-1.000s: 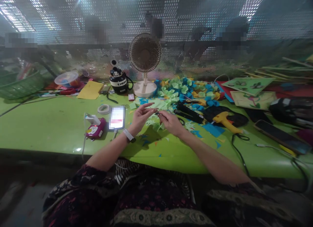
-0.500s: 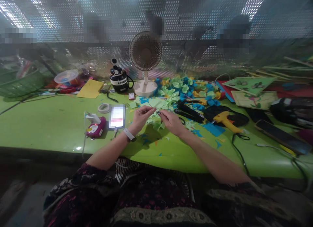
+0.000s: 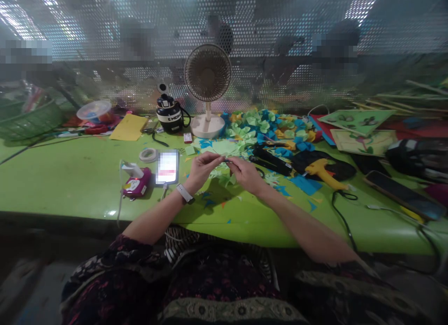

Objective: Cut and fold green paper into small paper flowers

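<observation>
My left hand [image 3: 203, 170], with a pale watch strap [image 3: 185, 193] at its wrist, has thumb and fingers pinched together. Facing it, my right hand [image 3: 247, 174] is also pinched, its fingertips almost touching the left ones. Something small and dark lies between the fingertips; it is too small to make out. Beneath and behind both hands are pale green paper pieces [image 3: 227, 147]. A black stapler-like tool [image 3: 272, 161] lies just right of my right hand.
A white fan [image 3: 207, 73] and a black bottle [image 3: 169, 115] stand behind. Folded paper flowers [image 3: 268, 125] are heaped at the back. A lit phone [image 3: 167, 167] and tape roll [image 3: 148, 154] lie left; a yellow glue gun [image 3: 324, 172] lies right.
My two hands have come slightly closer together at the fingertips. The things on the table have stayed in place.
</observation>
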Motion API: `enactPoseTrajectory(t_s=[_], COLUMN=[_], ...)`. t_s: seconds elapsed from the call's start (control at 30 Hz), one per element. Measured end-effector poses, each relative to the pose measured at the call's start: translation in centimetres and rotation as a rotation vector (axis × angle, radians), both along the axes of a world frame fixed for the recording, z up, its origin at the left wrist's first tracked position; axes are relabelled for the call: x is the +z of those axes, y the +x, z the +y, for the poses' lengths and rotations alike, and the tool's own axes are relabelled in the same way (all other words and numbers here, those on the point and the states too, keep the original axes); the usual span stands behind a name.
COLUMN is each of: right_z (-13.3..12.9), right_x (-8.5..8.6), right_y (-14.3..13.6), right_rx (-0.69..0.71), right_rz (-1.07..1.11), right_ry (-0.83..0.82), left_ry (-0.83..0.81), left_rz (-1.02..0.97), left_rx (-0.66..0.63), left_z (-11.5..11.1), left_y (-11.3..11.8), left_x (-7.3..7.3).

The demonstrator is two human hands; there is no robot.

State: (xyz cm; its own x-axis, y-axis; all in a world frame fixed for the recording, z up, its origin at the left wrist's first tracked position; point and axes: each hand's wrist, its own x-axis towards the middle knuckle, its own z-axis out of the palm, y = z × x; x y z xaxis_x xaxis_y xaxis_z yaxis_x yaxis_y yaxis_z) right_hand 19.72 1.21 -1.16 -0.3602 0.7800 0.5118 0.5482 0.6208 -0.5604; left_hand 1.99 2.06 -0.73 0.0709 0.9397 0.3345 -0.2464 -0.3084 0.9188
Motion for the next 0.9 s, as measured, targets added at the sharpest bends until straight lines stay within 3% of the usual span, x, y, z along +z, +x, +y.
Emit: enactPoseTrajectory(t_s=[0.9], right_z=[-0.5], right_x=[1.1], right_y=[0.1], right_rx=[0.035], right_rz=[0.013], right_ry=[-0.089], left_ry=[0.031], left_rz=[0.040], left_rx=[-0.041], left_z=[-0.6], left_y=[0.1], left_x=[0.7])
